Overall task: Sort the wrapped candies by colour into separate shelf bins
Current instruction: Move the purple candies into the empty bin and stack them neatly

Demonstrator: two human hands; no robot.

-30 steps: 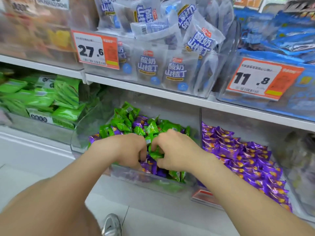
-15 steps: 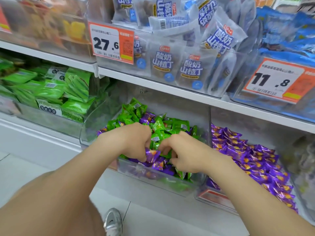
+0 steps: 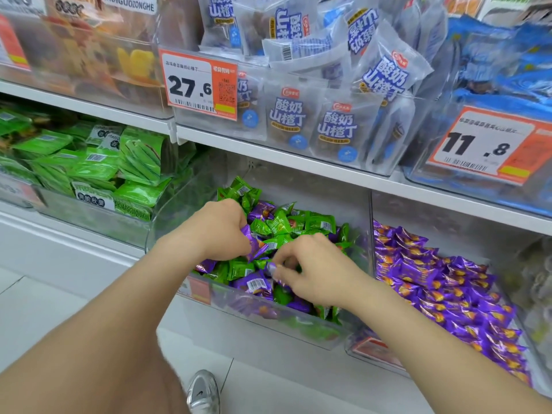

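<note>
— Where are the hands?

— Both are down in the middle bin (image 3: 268,313), a clear plastic one under the white shelf board (image 3: 298,164). The left hand (image 3: 221,231) has its fingers curled, and its grip is pinching a purple candy (image 3: 254,245) just above the heap.

— And the other one?

— The right hand (image 3: 316,271) sits nearer the front of the same bin, close beside the left. Its grip, thumb against forefinger, is pinching a second purple candy (image 3: 272,268) by one end.

— What lies in that bin?

— A mix. The green candies (image 3: 280,224) are heaped toward the back and the middle. The loose purple candies (image 3: 257,284) lie among them, mostly by the front wall.

— And beside it?

— The bin on the right (image 3: 376,354) holds a purple pile (image 3: 448,291), nothing but purple wrappers, sloping down to its front. The bin on the left (image 3: 89,216) holds flat green packets (image 3: 89,165).

— Above the board?

— Pale yoghurt-hawthorn packets (image 3: 337,127) stand in a clear bin with a price tag (image 3: 199,85) reading 27.6. To the right of them, blue packets (image 3: 513,64) lie behind a second tag (image 3: 484,144) reading 11.8.

— Anything lower down?

— A silver shoe (image 3: 203,392) on the pale floor (image 3: 44,300), seen between the two forearms.
</note>
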